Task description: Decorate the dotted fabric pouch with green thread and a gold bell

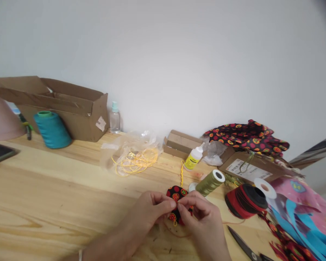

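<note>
A small black fabric pouch (pixel 176 191) with red and orange round prints lies between my hands at the bottom middle. A yellow braided cord (pixel 182 174) runs up from its top, and a small yellow loop (pixel 175 219) shows at its lower edge. My left hand (pixel 156 208) grips the pouch's left side, thumb on top. Against the middle of the pouch, my right hand (pixel 202 214) is closed in a pinch; what is between its fingertips is too small to make out. A thin thread (pixel 179 236) curves over the table below the pouch.
Close by stand an olive thread spool (pixel 209 183) and a glue bottle (pixel 193 158). Scissors (pixel 243 243) lie right, near a red-and-black ribbon spool (pixel 246 201). Behind are yellow cord (pixel 137 161), a teal thread cone (pixel 53 130) and cardboard boxes (pixel 81 125).
</note>
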Motion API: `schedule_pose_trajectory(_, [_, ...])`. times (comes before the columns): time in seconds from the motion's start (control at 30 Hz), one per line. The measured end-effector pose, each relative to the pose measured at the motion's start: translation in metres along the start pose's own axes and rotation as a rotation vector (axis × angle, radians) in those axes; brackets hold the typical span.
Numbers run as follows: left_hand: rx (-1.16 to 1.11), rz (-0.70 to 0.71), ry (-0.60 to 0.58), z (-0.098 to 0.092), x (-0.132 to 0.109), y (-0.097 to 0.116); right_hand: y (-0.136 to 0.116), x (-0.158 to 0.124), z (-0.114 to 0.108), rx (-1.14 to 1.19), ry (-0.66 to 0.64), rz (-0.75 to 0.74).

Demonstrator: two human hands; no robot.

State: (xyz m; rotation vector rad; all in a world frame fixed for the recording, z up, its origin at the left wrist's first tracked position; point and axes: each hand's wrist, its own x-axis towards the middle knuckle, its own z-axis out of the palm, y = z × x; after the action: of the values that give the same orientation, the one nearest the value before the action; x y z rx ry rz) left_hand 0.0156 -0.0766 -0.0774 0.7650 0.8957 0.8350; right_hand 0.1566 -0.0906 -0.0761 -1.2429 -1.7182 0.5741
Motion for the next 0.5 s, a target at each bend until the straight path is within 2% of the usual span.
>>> schedule_pose_trajectory(0.17, [0.208,0.116,0.062,-0.003,-0.001,0.002,-0.003,0.001,-0.003,-0.154,-0.012,-0.114])
schedule_pose_trajectory(0.3, [0.277,0.163,0.070,-0.003,-0.001,0.003,-0.007,0.001,-0.003,-0.248,0.029,-0.233])
schedule_pose_trajectory(0.4, [0.161,0.095,0.039,-0.002,-0.001,0.001,-0.010,0.001,-0.002,-0.241,0.081,-0.286])
schedule_pose_trajectory(0.5, [-0.019,0.027,-0.044,0.000,0.000,-0.001,-0.011,0.000,-0.003,-0.199,0.110,-0.330])
